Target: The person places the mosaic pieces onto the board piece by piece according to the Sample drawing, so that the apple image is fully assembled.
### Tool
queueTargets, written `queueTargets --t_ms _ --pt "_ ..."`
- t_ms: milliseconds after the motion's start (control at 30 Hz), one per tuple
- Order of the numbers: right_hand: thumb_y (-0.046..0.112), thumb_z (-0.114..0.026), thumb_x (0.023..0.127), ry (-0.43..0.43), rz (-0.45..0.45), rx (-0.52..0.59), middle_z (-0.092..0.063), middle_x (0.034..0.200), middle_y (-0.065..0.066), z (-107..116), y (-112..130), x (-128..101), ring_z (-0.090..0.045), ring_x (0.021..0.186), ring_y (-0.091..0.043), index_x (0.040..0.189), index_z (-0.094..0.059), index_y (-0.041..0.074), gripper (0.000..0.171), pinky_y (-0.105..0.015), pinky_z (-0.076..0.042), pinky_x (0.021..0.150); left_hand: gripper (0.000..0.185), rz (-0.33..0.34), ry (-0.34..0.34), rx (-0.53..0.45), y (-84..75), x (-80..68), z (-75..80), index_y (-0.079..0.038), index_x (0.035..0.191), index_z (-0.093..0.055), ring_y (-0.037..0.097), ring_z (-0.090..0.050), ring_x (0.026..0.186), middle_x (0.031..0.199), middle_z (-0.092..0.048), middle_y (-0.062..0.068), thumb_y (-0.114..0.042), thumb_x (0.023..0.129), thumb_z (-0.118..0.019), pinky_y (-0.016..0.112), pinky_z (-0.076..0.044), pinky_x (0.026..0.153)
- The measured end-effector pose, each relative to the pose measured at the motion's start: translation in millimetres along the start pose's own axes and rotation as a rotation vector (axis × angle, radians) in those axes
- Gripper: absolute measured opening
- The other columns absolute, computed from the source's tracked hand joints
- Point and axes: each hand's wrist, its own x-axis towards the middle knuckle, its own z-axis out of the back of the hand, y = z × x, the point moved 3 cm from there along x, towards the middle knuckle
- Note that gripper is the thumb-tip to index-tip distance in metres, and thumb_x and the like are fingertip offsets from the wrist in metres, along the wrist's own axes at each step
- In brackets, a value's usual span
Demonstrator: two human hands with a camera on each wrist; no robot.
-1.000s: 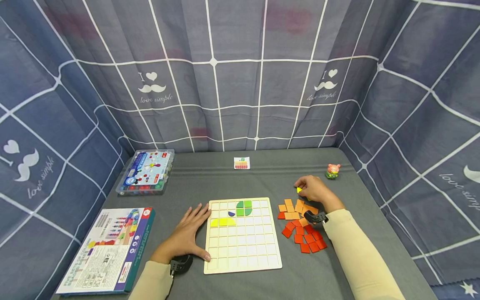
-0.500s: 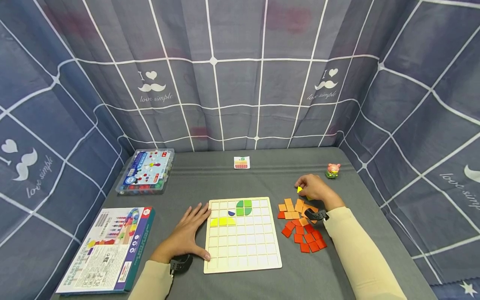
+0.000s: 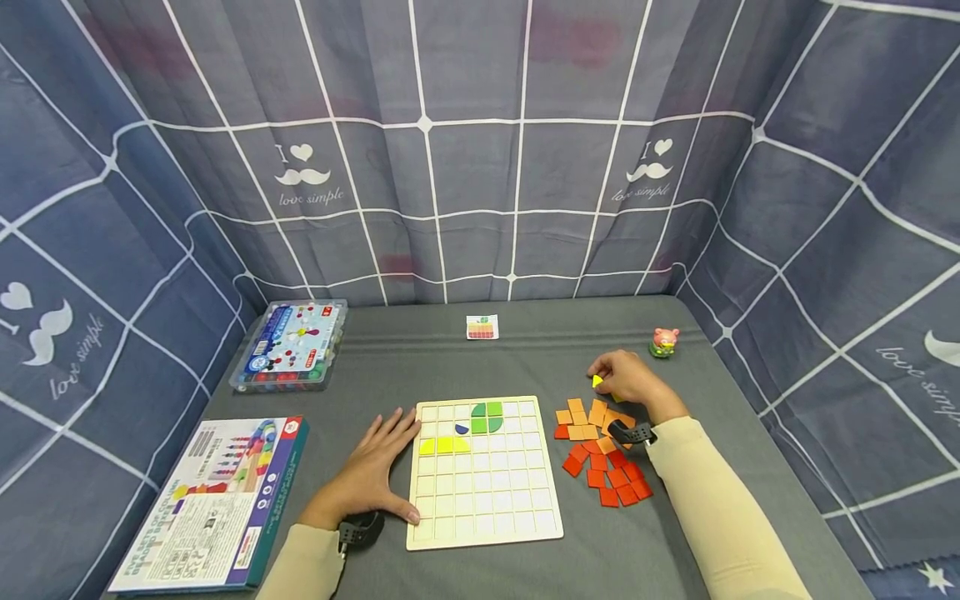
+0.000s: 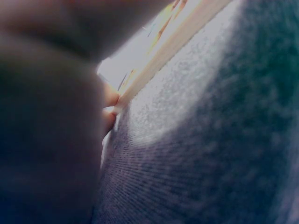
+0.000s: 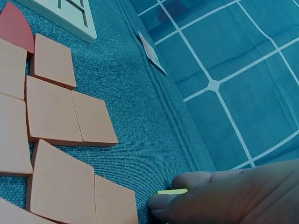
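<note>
A pale wooden grid board [image 3: 483,500] lies flat at the middle of the table. On its upper rows sit yellow tiles [image 3: 446,444], a green group [image 3: 488,417] of squares and rounded pieces, and a small dark blue piece [image 3: 462,429]. My left hand [image 3: 375,468] rests with spread fingers along the board's left side, thumb and fingertips at its edge. My right hand [image 3: 632,379] pinches a small yellow tile [image 5: 172,192] between thumb and finger, low over the cloth behind the orange tiles [image 3: 583,432]. More yellow shows beneath this hand in the head view.
Several red tiles [image 3: 617,478] lie loose right of the board. A small printed card [image 3: 482,327] is behind it. A pig figurine [image 3: 663,342] stands at the back right. On the left are a clear plastic case [image 3: 291,346] and a flat printed box [image 3: 210,504].
A bit more yellow has come into sight under my right hand, whose fingers have shifted only slightly. My left hand and the board have stayed in place.
</note>
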Motion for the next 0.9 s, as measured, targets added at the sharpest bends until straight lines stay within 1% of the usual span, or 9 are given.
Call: queueTargets --t_ms 200,400,533,733,900 --pt "-0.004 -0.083 0.085 -0.024 0.012 -0.001 -0.069 0.088 -0.003 -0.5 -1.3 -1.8 -0.062 0.079 -0.019 0.102 -0.079 0.001 0.019 -0.036 -0.055 0.07 0.15 -0.001 0.002 0.008 0.3 0.0 -1.1 -0.006 0.165 -0.036 0.036 -0.011 0.159 0.172 -0.023 0.012 -0.081 0.048 -0.09 0.06 -0.004 0.125" --pt "-0.004 -0.082 0.087 -0.023 0.018 0.021 -0.07 0.087 -0.001 0.7 -3.4 -1.6 -0.063 0.079 -0.018 0.102 -0.079 0.002 0.016 -0.036 -0.055 0.07 0.149 -0.004 0.001 0.009 -0.5 0.0 0.4 -0.006 0.165 -0.036 0.037 -0.011 0.158 0.172 -0.023 0.012 -0.081 0.048 -0.09 0.061 -0.004 0.125" --pt "-0.004 -0.078 0.089 -0.021 0.024 0.056 -0.071 0.087 -0.001 1.9 -3.8 -2.3 -0.064 0.078 -0.018 0.103 -0.079 0.001 0.015 -0.034 -0.055 0.068 0.15 0.002 0.006 0.002 0.6 1.2 -0.2 -0.007 0.165 -0.035 0.036 -0.01 0.159 0.173 -0.022 0.011 -0.081 0.048 -0.09 0.06 -0.003 0.125" --pt "-0.002 -0.073 0.095 -0.02 -0.002 0.142 -0.07 0.087 -0.003 2.1 -4.8 -3.0 -0.064 0.078 -0.02 0.105 -0.079 -0.001 0.012 -0.034 -0.054 0.069 0.151 0.01 0.007 0.013 1.9 1.3 -1.0 -0.008 0.166 -0.035 0.035 -0.01 0.159 0.173 -0.022 0.01 -0.083 0.046 -0.089 0.059 -0.003 0.125" --pt "0.0 -0.073 0.096 -0.038 -0.004 0.157 -0.07 0.087 -0.003 2.4 -4.4 -3.1 -0.061 0.078 -0.021 0.107 -0.079 0.0 0.012 -0.036 -0.051 0.07 0.151 0.005 0.003 0.009 1.4 1.3 -0.5 -0.007 0.165 -0.035 0.035 -0.01 0.159 0.172 -0.022 0.01 -0.083 0.046 -0.09 0.06 -0.003 0.125"
